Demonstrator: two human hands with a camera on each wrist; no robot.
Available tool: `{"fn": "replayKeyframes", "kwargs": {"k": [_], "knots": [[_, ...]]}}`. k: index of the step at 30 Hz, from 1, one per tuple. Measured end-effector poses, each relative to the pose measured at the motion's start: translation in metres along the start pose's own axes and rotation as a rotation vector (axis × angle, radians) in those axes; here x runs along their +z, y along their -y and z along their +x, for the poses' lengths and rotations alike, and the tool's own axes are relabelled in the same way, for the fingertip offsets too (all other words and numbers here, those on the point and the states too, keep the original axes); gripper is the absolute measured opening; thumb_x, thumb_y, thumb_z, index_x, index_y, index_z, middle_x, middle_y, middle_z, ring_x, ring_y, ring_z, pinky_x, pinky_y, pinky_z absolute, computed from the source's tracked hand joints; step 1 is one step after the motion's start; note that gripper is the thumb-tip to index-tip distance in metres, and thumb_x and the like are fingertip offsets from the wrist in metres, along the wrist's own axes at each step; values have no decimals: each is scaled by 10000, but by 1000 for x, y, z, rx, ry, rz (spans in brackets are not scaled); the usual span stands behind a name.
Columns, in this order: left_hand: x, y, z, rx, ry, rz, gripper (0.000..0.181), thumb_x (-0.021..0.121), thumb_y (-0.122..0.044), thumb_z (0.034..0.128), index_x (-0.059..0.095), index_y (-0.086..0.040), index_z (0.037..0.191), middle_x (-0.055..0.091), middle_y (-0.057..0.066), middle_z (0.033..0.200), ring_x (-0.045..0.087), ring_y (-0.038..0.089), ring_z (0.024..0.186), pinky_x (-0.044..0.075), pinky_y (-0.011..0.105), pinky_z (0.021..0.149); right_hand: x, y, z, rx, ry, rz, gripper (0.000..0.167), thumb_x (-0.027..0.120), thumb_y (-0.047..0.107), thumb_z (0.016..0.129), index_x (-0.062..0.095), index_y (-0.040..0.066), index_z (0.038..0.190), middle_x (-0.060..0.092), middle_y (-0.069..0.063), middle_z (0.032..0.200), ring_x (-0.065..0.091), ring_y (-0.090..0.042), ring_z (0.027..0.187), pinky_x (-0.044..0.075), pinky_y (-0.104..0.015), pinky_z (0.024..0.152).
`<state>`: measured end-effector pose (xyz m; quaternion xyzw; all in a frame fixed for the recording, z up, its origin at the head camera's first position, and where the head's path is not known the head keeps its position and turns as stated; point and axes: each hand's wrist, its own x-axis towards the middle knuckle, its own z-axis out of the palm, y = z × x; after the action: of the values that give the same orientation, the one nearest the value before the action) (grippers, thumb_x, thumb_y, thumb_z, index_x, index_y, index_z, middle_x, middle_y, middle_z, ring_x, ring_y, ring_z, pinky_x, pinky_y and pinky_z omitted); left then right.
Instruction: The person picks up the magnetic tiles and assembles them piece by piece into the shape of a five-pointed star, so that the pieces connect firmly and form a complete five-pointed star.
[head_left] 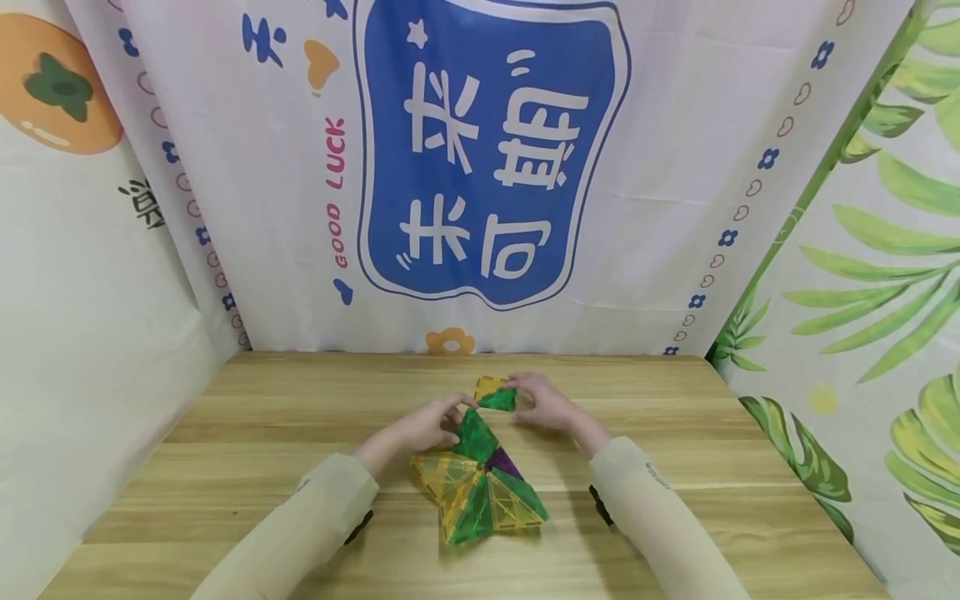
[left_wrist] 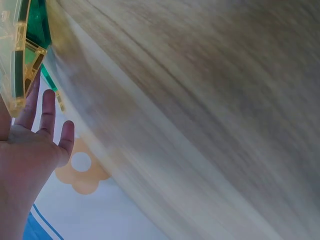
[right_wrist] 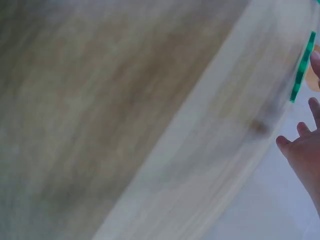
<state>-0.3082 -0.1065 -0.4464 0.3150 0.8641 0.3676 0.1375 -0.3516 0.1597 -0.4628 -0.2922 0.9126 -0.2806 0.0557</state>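
Observation:
A fan of joined translucent magnetic tiles [head_left: 491, 500], yellow, green and purple, stands on the wooden table in the head view. My left hand [head_left: 433, 425] holds the green tile [head_left: 474, 437] at its far end, thumb by the left edge and index finger reaching past the top. Beyond it, my right hand [head_left: 542, 402] pinches a smaller green tile [head_left: 498, 400] that adjoins a yellow tile [head_left: 487, 386]. In the left wrist view, yellow tiles [left_wrist: 15, 65] partly hide the left fingers. A green tile edge [right_wrist: 302, 70] shows near the right fingertips in the right wrist view.
The wooden table [head_left: 300, 392] ends at a printed white cloth [head_left: 292, 208] behind. More cloth hangs at both sides, with green leaves [head_left: 885, 275] on the right one. Dark bands [head_left: 600, 504] show under the sleeves.

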Motion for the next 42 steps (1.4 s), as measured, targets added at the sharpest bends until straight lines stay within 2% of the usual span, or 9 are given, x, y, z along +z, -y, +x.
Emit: {"fn": "replayKeyframes", "kwargs": {"k": [3,6,12,16,22,29,35,38,42], "knots": [[1,0,-3,-3,0,14,573,651,81,822,442,-63,1335,565,80,1026,549,253,1029,471,454,944,3,-4,-3,-16,61,-88,523,642,242,903,477,90,1376,324,-143,1506,168,-440,1397,144,-583,1125],[2,2,-6,-10,3,14,564,651,71,824,443,-64,1330,565,66,1021,549,238,1021,474,447,942,4,-8,-7,-29,85,-127,487,603,251,929,482,86,1371,332,-137,1502,216,-420,1390,177,-554,1129],[-1,2,-13,-6,-12,29,553,674,49,808,457,-43,1308,594,83,1012,577,273,1012,487,451,925,-5,-13,-15,-14,70,-77,391,621,213,919,562,40,1265,396,-156,1454,326,-355,1357,248,-500,1123],[-5,1,-20,-5,-45,114,548,730,-26,780,493,-51,1273,627,79,1013,590,283,1001,457,493,938,-14,-21,-23,-14,55,-76,280,652,208,895,631,53,1127,463,-157,1395,382,-352,1321,281,-492,1110],[-6,1,-28,-22,-96,262,542,785,-188,748,532,-109,1220,653,7,984,518,250,1027,247,595,1019,-27,-36,-40,-74,33,-105,176,675,101,860,662,57,1030,510,-194,1341,432,-398,1267,321,-535,1070],[-4,-2,-35,-31,-156,359,507,811,-283,713,570,-139,1135,646,-27,934,504,203,980,260,540,1013,-42,-50,-61,-68,34,-110,183,672,6,832,666,82,998,520,-173,1346,454,-388,1250,346,-532,1053],[-1,-2,-40,-29,-202,429,485,839,-348,667,584,-181,1044,627,-67,901,499,172,964,272,531,1029,-49,-54,-69,-40,43,-106,274,660,-47,815,655,82,1057,513,-167,1354,426,-395,1274,316,-551,1066],[0,-1,-43,-28,-206,438,469,843,-384,648,579,-205,992,608,-95,907,492,156,960,286,535,1020,-48,-53,-69,-11,16,-111,412,693,77,833,580,41,1227,466,-204,1384,386,-414,1297,275,-574,1079],[0,0,-45,18,-213,420,432,832,-369,671,609,-185,991,627,-77,984,500,174,1016,290,555,1016,-41,-53,-67,70,-11,-122,745,736,322,810,404,-4,1393,387,-242,1429,329,-426,1328,235,-570,1100]]}}
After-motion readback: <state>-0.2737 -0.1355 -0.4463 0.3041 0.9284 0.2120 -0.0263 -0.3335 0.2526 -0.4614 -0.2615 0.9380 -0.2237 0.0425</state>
